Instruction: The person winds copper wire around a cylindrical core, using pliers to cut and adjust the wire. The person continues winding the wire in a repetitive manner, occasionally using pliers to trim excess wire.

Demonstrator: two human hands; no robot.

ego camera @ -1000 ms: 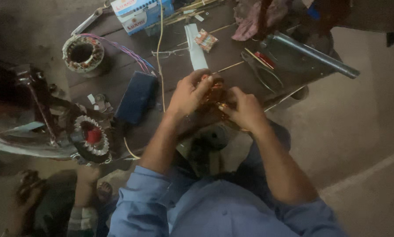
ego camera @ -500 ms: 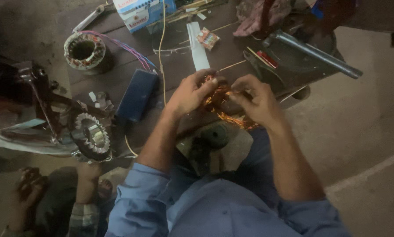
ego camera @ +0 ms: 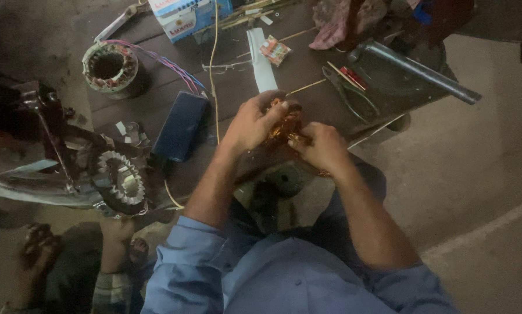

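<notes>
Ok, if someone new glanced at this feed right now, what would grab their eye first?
Probably the bright copper wire coil at the centre, gripped between the left hand and right hand above a round metal motor part on the lap. Next, the wound stator ring with coloured leads at the low wooden table's far left, and the pliers to the right.

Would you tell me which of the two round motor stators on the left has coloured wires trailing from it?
The far stator on the wooden table; the nearer toothed one shows no such wires.
</notes>
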